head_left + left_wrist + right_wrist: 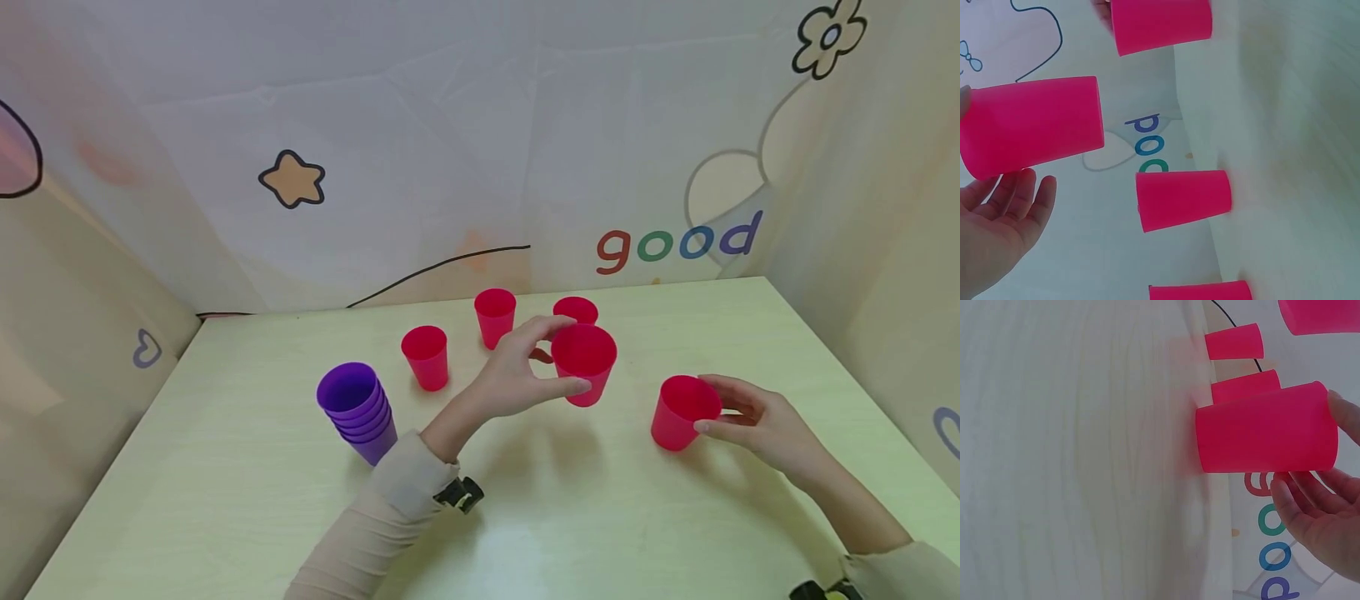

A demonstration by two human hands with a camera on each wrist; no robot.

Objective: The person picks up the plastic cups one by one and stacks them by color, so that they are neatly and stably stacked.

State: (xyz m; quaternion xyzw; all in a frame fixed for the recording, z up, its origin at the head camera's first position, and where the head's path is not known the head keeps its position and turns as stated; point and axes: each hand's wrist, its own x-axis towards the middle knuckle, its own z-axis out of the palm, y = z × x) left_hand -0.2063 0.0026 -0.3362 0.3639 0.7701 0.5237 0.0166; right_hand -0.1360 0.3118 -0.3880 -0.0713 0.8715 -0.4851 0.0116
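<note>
My left hand (pixel 517 371) grips a red plastic cup (pixel 585 362) between thumb and fingers near its rim. That cup hangs upright above the table, with its shadow below; the left wrist view shows the same raised cup (pixel 1032 125). On the right, my right hand (pixel 757 425) holds another red cup (pixel 675 417), thumb and fingers on its right side by the rim. In the right wrist view this cup (pixel 1266 431) has its base close to the tabletop. Behind the left hand's cup stands a red cup (pixel 575 308), partly hidden.
Two more red cups, one at the back middle (pixel 495 321) and one left of it (pixel 426 360), stand upright on the pale wooden table (pixel 225 500). A stack of several purple cups (pixel 360 408) stands near my left forearm. A printed cloth backdrop (pixel 420 150) rises behind.
</note>
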